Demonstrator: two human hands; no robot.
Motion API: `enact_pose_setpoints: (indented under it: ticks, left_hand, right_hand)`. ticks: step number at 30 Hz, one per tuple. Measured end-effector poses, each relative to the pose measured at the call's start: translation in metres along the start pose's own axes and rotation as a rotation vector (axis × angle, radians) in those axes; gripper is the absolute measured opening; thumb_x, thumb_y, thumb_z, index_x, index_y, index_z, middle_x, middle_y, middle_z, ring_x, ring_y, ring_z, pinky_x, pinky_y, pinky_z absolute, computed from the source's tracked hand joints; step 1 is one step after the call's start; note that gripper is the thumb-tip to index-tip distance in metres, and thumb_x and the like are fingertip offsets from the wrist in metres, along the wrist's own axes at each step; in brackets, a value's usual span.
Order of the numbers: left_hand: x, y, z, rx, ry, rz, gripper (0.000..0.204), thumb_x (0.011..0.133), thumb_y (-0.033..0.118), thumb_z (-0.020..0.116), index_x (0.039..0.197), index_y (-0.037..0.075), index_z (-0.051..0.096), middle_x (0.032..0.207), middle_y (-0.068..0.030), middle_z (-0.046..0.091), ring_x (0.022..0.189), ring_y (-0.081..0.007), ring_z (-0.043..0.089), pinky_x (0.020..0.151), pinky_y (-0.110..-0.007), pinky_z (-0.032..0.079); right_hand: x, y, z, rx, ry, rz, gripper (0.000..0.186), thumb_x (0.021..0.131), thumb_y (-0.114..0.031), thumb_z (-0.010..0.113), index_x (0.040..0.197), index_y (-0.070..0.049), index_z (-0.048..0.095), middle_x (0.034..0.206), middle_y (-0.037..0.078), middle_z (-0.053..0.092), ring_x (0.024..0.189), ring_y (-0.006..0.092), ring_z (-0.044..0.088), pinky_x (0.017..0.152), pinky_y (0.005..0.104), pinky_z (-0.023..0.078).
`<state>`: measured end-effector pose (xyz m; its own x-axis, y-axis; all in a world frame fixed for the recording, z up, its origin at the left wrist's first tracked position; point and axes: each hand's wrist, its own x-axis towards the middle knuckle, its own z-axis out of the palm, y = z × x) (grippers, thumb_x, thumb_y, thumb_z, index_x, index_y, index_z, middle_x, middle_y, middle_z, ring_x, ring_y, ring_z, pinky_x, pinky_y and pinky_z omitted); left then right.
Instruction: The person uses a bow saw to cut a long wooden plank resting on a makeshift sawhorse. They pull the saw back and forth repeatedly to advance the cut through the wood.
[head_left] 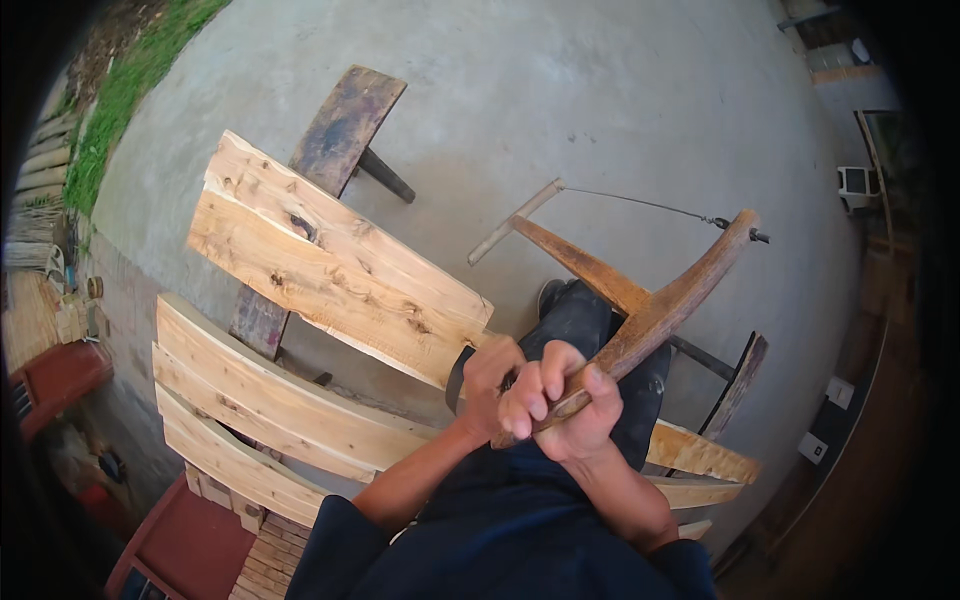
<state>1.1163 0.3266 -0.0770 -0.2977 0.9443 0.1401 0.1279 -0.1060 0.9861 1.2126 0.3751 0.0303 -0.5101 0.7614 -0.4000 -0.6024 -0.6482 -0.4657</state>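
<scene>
A wooden frame saw is held over my lap, tilted. Its long curved arm slants from my hands up to the right. A crossbar joins that arm to a thinner far arm, and a twisted wire spans their upper ends. My right hand wraps round the lower part of the curved arm. Close beside it, my left hand is closed at the saw's lower end; the part inside its fingers is mostly hidden. A dark curved strip shows just left of it.
Two wide knotty planks lie across a dark wooden bench ahead left. Several long boards extend under my left arm. Board ends and a narrow dark bench are at right. Reddish chairs stand lower left.
</scene>
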Motion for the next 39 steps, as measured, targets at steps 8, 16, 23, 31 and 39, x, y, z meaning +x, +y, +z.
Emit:
enact_pose_setpoints:
  ticks: [8,16,23,31,39]
  left_hand:
    - [0.001,0.089,-0.004,0.014,-0.185,0.188,0.03,0.08,0.011,0.078,0.061,0.009,0.055,0.058,-0.0061,0.044,0.053,-0.0256,0.046,0.054,-0.039,0.031]
    - [0.014,-0.019,-0.006,0.04,-0.239,0.057,0.023,0.071,0.024,0.075,0.066,0.008,0.058,0.065,-0.011,0.057,0.063,-0.0327,0.057,0.062,-0.043,0.04]
    - [0.015,0.03,-0.004,0.052,-0.221,0.111,0.024,0.074,0.025,0.076,0.065,0.009,0.061,0.063,-0.007,0.057,0.061,-0.0284,0.055,0.06,-0.041,0.039]
    - [0.017,-0.013,-0.002,0.078,-0.159,0.062,0.023,0.078,0.022,0.073,0.065,0.008,0.06,0.064,-0.01,0.059,0.062,-0.0297,0.057,0.062,-0.043,0.039]
    - [0.008,0.071,0.0,0.029,-0.114,0.155,0.031,0.083,0.009,0.077,0.06,0.009,0.055,0.058,-0.0063,0.047,0.053,-0.0263,0.046,0.054,-0.04,0.032]
  right_hand:
    - [-0.071,-0.046,0.049,0.146,-0.078,0.078,0.042,0.105,-0.038,0.054,0.074,-0.011,0.047,0.059,0.008,0.052,0.045,0.0212,0.046,0.051,0.041,0.044]
    - [0.015,0.006,-0.01,0.06,0.254,0.083,0.045,0.108,-0.039,0.044,0.07,-0.014,0.042,0.053,0.004,0.042,0.04,0.0196,0.038,0.046,0.0385,0.039]
    - [-0.018,-0.027,0.024,0.024,0.153,0.07,0.046,0.108,-0.043,0.043,0.072,-0.014,0.043,0.057,0.005,0.047,0.042,0.0206,0.041,0.05,0.0401,0.043]
    - [0.019,-0.005,0.006,-0.003,0.247,0.049,0.044,0.107,-0.038,0.043,0.071,-0.014,0.042,0.053,0.005,0.043,0.038,0.0195,0.036,0.044,0.0375,0.037]
    - [-0.051,-0.044,0.051,0.036,0.042,0.109,0.046,0.107,-0.041,0.051,0.073,-0.012,0.046,0.058,0.006,0.051,0.041,0.0198,0.047,0.049,0.0397,0.046]
